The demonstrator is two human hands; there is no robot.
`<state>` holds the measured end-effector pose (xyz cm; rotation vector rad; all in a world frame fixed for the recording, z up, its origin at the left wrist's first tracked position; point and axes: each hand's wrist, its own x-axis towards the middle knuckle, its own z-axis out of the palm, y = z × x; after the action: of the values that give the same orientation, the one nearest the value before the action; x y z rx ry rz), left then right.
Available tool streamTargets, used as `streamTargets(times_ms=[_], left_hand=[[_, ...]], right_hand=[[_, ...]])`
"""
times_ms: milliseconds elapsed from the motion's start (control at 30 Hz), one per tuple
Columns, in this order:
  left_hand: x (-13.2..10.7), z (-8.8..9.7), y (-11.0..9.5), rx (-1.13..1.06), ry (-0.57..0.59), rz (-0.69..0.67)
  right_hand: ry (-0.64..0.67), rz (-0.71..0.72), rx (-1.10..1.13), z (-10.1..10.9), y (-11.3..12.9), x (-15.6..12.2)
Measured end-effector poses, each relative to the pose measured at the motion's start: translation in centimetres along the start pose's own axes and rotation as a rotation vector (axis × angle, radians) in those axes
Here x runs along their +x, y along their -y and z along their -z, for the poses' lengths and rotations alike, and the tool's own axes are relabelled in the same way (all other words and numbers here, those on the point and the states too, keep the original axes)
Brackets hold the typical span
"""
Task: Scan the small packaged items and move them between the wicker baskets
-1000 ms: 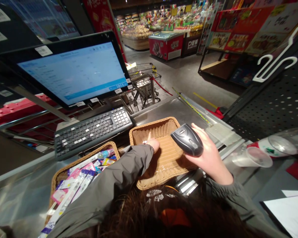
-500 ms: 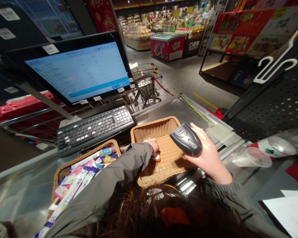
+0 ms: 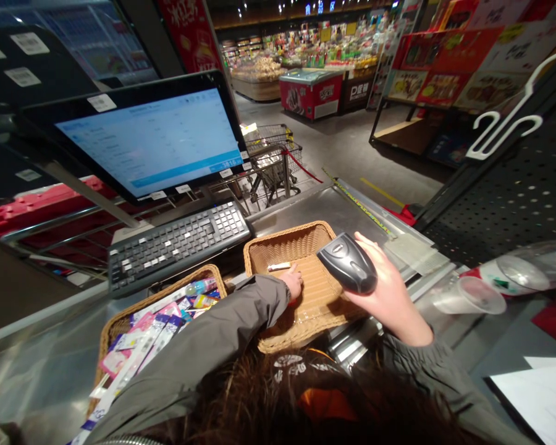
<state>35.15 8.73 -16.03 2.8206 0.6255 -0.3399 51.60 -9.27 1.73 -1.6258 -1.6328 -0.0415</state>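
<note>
Two woven baskets sit on the metal counter (image 3: 41, 364). The right-hand basket (image 3: 317, 303) contains one small white item (image 3: 278, 267), lying toward its far left corner. The left hand (image 3: 293, 283) is inside this basket, just beside the white item, with its fingers partly extended; from where I stand, I cannot tell whether they touch the item or pinch anything else. The right hand (image 3: 391, 293) is wrapped around a dark handheld scanner (image 3: 347, 264), palm and fingers closed on its body. The scanner is held above the basket's right side, nose angled to the left.

The left-hand basket (image 3: 102, 346) is filled with assorted small packages (image 3: 141, 337), partly covered by the left sleeve (image 3: 213, 330). Behind it lies a keyboard (image 3: 180, 247), with a lit monitor (image 3: 152, 148) mounted above; its text is too blurred to read.
</note>
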Motion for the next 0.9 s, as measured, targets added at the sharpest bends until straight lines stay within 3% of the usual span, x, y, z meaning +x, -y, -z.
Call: streamTargets(times_ms=[167, 233, 333, 500, 600, 700, 900], left_hand=[[-0.1, 0.7, -1.0, 0.118, 0.121, -0.177], [-0.1, 2.2, -1.5, 0.153, 0.124, -0.2], [-0.8, 6.5, -1.9, 0.174, 0.068, -0.211], [-5.2, 15.6, -1.0, -0.161, -0.377, -0.097], [-9.0, 19.3, -0.2, -0.289, -0.564, -0.1], [-12.3, 20.8, 0.0, -0.369, -0.73, -0.107], [-16.8, 20.6, 0.2, -0.33, -0.862, -0.046]], right_hand=[[-0.003, -0.006, -0.004, 0.2, 0.3, -0.2], [-0.015, 0.003, 0.001, 0.4, 0.3, -0.4], [-0.052, 0.001, -0.003, 0.8, 0.3, -0.6], [-0.155, 0.005, -0.034, 1.5, 0.9, -0.7], [-0.195, 0.043, -0.037, 1.7, 1.8, -0.4], [-0.184, 0.115, -0.025, 1.8, 3.2, 0.1], [-0.067, 0.242, 0.008, 1.5, 6.6, 0.8]])
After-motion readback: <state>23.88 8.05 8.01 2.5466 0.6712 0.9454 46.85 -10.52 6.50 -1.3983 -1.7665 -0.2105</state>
